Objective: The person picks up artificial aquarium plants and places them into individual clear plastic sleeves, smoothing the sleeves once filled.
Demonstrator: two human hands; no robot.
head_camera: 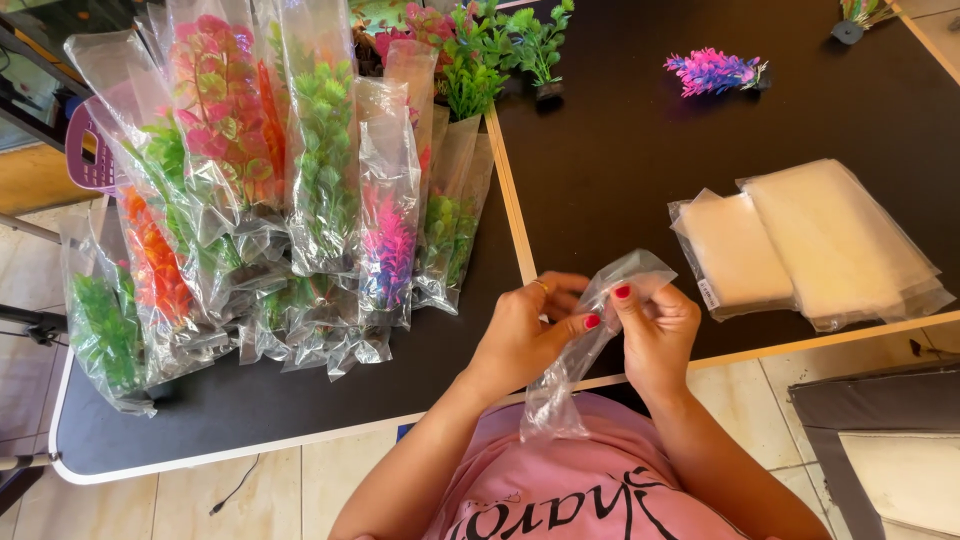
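Black table (640,170) fills view, wooden edging splitting it in two.

Heap of bagged plastic plants (300,210) leans at left, overlapping in rows, tops up (filled ones kept together, off to one side).

Stack of flat empty bags (810,240) lies at right, within right hand's reach.

Loose pink-purple plant (712,72) lies far back, unbagged.

Clear bag (590,340) held over table edge, near chest, tail dangling over pink shirt.

Left hand (525,330) pinches bag's side, thumb pressing film; right hand (660,335) grips mouth, fingertips rubbing layers as if to part them.
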